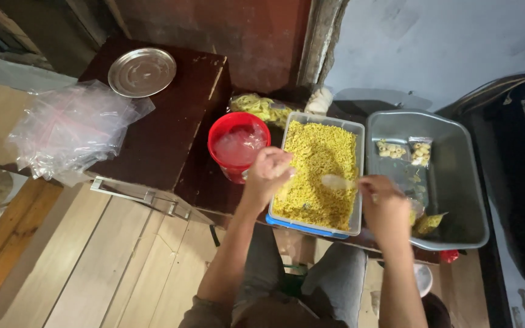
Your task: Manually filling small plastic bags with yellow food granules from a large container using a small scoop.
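Counted from beside the low table: two tubs, one bucket, one plate.

There were two hands, left [267, 172] and right [386, 206], one white spoon [338, 181], one clear tub of yellow snack mix [318, 173], one grey tub [451, 182] with two small filled packets [420, 150], one red bucket [238, 146], one steel plate [141, 72] and one heap of clear bags [71, 129].

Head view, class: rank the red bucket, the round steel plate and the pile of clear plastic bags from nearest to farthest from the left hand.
1. Red bucket, just beside the left hand.
2. Round steel plate, up on the dark table.
3. Pile of clear plastic bags, far left; close to the plate's rank.
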